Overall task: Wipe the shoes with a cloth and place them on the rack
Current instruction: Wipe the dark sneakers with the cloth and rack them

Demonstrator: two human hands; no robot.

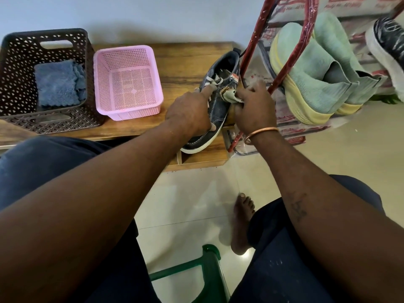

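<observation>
Pink basket (131,84) beside brown basket (17,68) on wooden table (181,68)

Left hand (188,112) grips a dark sneaker (220,88) on the wooden bench (181,62), index finger along the laces. Right hand (254,108) bunches a pale cloth (232,96) against the sneaker's side. Green shoes (306,79) sit on the rack (253,47) just beside it.

The left hand (188,112) lies over the middle of the dark sneaker (218,110), so a good part of the laces is covered. The cloth (232,96) is bunched up in the right hand (254,110), and only a pale corner pokes out. The rack (251,49) runs off the top and right edges, and the black-and-white shoe (389,47) at far right gets chopped too. The print (341,5) on the rack's plastic wrap is too blurry to read. The brown basket (13,62) is clipped at the left.
</observation>
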